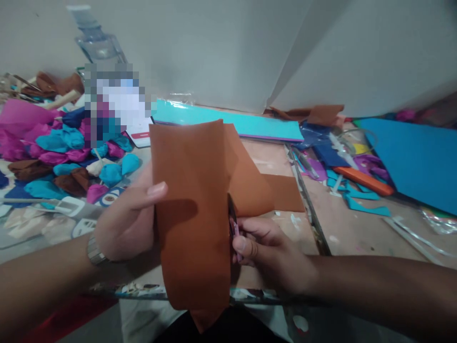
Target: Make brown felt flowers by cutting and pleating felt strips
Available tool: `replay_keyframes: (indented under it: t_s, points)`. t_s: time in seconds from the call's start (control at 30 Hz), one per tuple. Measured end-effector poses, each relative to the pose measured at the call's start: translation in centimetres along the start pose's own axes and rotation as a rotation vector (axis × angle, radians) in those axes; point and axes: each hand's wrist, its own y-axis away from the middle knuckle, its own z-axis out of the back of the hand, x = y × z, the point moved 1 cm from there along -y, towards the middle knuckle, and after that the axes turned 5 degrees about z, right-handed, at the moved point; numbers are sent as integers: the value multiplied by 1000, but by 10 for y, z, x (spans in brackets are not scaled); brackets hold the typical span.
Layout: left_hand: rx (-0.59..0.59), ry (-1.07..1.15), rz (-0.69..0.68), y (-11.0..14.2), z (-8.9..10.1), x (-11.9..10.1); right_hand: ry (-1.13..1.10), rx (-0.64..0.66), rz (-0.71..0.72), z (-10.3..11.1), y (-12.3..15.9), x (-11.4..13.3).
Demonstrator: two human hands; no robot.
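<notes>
A long brown foam sheet [193, 205] hangs upright in front of me, its lower end past the table's front edge. My left hand [124, 221] grips its left side, thumb on the near face and the other fingers hidden behind. At the sheet's right edge, my right hand [264, 247] is closed round small scissors [235, 232] with pinkish handles. The dark blades lie along that edge, partly hidden by the sheet. Behind, another part of brown foam [246, 176] slants to the right; whether it joins the held sheet I cannot tell.
Crumpled pink, blue and brown pieces [64, 147] heap up on the left, near a partly blurred phone [139, 124] and a clear bottle [100, 45]. Turquoise sheets [228, 116] lie along the wall. To the right are an orange cutter [364, 180], turquoise scraps and a blue sheet [421, 157].
</notes>
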Motion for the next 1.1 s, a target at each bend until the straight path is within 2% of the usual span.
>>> replay_keyframes:
  t_s: [0.13,0.2,0.3,0.33,0.37,0.47,0.63,0.67,0.73,0.8,0.93,1.1]
  points:
    - [-82,-180,-248,-7,-6,-14,-31,25,8,-5,0,4]
    - [-111,-350,-325,-9,-7,-22,-33,21,-2,-7,0,4]
    - [-118,-651,-447,-10,-6,-45,-53,48,67,-8,-1,3]
    - [-92,-754,-479,-9,-7,-54,-42,59,96,-8,-1,3]
    - [-12,-860,-520,-9,-9,-65,-24,66,118,-9,-1,3]
    - [124,-1308,-441,-7,-18,-94,44,73,142,-8,-1,3]
    - [171,-1911,-645,-9,-36,-120,154,50,199,-4,-1,-2]
    - [181,-1960,-675,-11,-39,-122,167,49,207,-3,-1,-3]
    - [259,-2020,-639,-17,-45,-123,181,46,215,-2,0,-5]
    - [331,-1990,-609,-22,-50,-124,186,53,205,-2,1,-6]
    - [509,-1900,-430,-29,-54,-123,133,58,165,-3,1,-6]
    - [586,-1860,-373,-32,-56,-119,43,98,112,-5,2,-6]
